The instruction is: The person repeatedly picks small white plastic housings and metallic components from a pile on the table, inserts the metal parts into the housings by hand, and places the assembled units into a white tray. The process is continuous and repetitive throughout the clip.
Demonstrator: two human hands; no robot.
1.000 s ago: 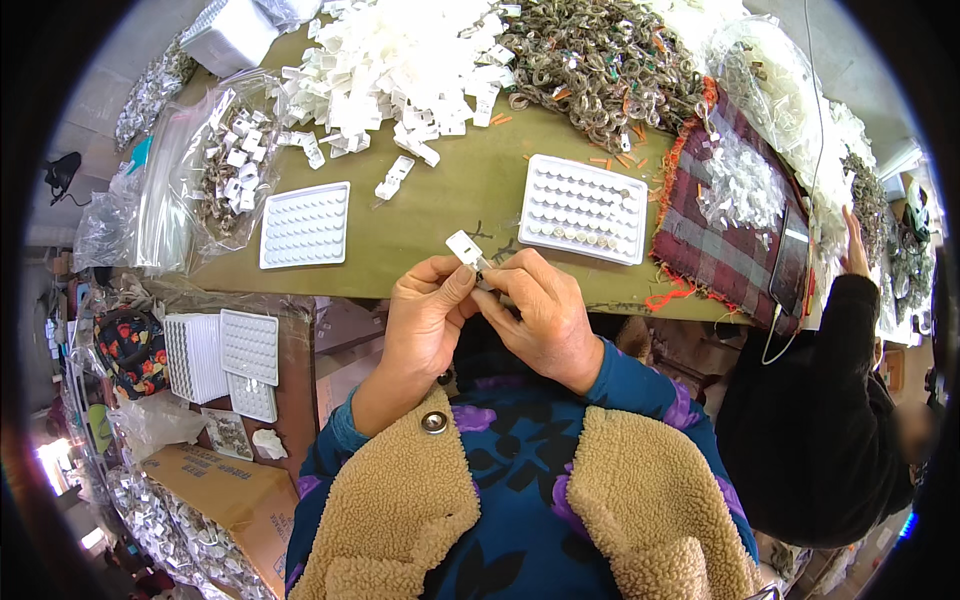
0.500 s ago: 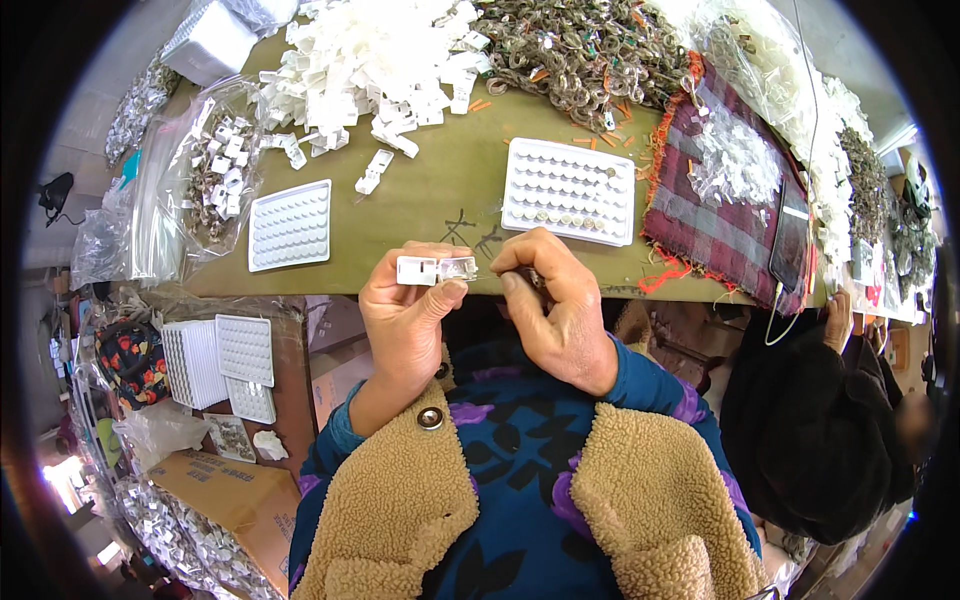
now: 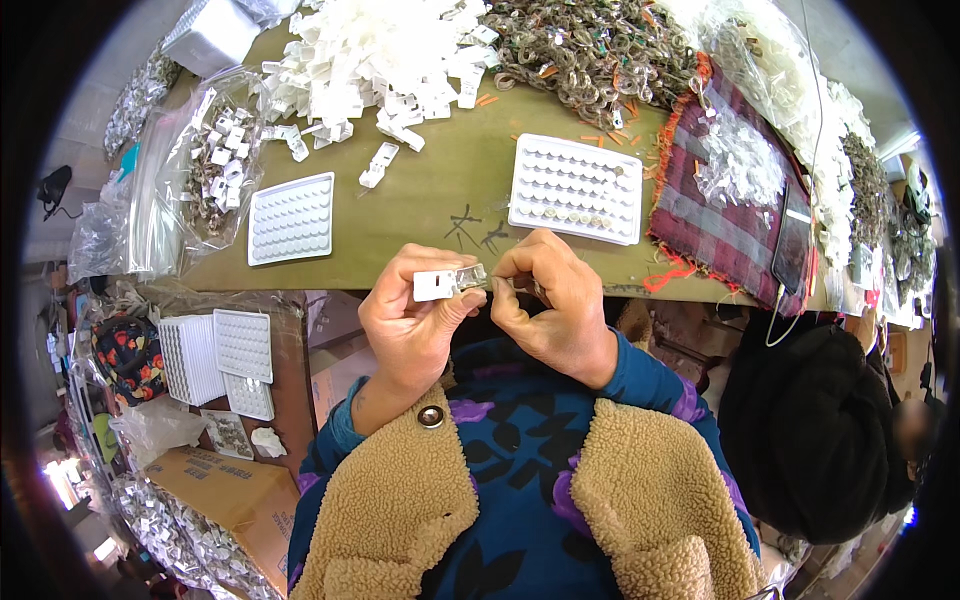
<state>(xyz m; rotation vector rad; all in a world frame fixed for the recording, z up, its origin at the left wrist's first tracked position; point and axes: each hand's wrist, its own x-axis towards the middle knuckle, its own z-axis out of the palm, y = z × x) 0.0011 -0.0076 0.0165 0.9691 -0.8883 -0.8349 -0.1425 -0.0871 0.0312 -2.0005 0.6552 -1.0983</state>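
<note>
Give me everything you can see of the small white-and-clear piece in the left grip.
The white-and-clear piece has a boxy white end with a small dark slot and a see-through end; both look like plastic. It points roughly sideways, white end left, pinched between thumb and fingers of the left grip, near the close edge of the green table. The right grip is at its clear end; I can't tell whether they touch.
</note>
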